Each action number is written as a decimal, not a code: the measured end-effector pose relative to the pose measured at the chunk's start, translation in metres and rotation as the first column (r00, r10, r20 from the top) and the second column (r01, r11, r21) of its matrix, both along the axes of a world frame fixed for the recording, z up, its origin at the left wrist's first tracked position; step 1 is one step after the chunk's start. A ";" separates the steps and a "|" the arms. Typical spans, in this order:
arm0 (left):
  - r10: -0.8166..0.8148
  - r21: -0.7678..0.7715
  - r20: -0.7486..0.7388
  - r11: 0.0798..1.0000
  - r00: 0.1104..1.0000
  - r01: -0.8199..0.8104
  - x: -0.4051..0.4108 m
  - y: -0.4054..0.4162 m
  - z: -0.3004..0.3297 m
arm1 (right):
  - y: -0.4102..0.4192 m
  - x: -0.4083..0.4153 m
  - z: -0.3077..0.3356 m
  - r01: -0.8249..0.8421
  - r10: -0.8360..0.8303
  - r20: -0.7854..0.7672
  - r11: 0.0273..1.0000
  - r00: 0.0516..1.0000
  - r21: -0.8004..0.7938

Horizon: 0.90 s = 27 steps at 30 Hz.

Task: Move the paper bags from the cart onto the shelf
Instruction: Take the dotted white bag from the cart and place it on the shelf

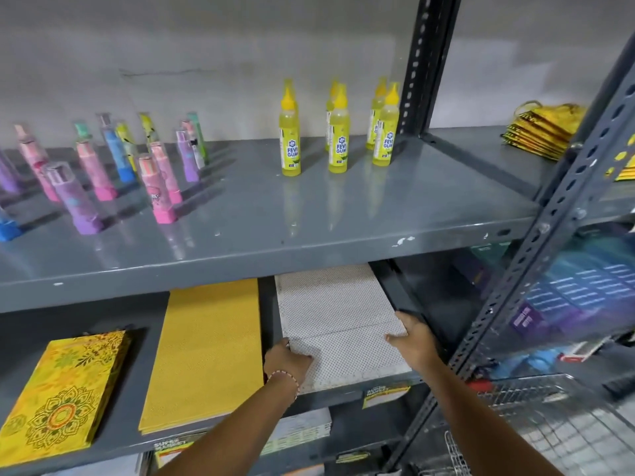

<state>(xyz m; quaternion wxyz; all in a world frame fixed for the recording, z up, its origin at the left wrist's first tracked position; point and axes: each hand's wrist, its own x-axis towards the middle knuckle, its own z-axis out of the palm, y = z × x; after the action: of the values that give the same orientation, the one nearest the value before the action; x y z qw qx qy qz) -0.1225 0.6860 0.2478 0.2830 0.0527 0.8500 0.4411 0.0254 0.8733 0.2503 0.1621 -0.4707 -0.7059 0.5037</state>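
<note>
A stack of white dotted paper bags (336,314) lies flat on the middle grey shelf (154,352), at its right end beside the dark upright. My left hand (288,362) grips the stack's near left edge. On the stack's right edge rests my right hand (412,338), fingers curled over it. Left of the white stack lie a plain yellow stack of bags (206,352) and a yellow patterned stack of bags (65,389). The wire cart (536,427) shows at the lower right, blurred.
The upper shelf (309,231) carries several yellow gum bottles (338,132) and several pastel tubes (92,173). A slotted steel post (536,242) crosses diagonally at the right. Folded yellow bags (539,135) lie on the neighbouring shelf. More white bags (302,431) sit on the shelf below.
</note>
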 end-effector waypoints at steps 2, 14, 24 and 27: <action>-0.009 -0.119 -0.056 0.993 0.998 0.003 -0.005 0.000 -0.008 | -0.001 0.002 -0.008 -0.030 0.030 -0.002 1.000 1.000 0.001; 0.022 0.033 0.001 0.999 1.000 -0.022 -0.003 -0.001 -0.021 | 0.002 -0.004 -0.032 -0.044 0.039 0.099 0.998 0.994 0.049; -0.078 -0.006 -0.059 0.997 0.995 0.078 0.003 -0.014 -0.033 | -0.003 0.016 -0.039 -0.096 0.079 0.102 0.979 0.992 0.177; -0.082 -0.005 -0.060 0.997 0.995 0.082 0.003 -0.016 -0.029 | -0.001 0.017 -0.040 -0.090 0.078 0.084 0.985 0.993 0.149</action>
<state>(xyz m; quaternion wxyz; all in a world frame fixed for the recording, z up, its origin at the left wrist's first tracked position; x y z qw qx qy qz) -0.1197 0.6701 0.2183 0.2752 0.1006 0.8560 0.4260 0.0426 0.8722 0.2107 0.1486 -0.4460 -0.7675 0.4358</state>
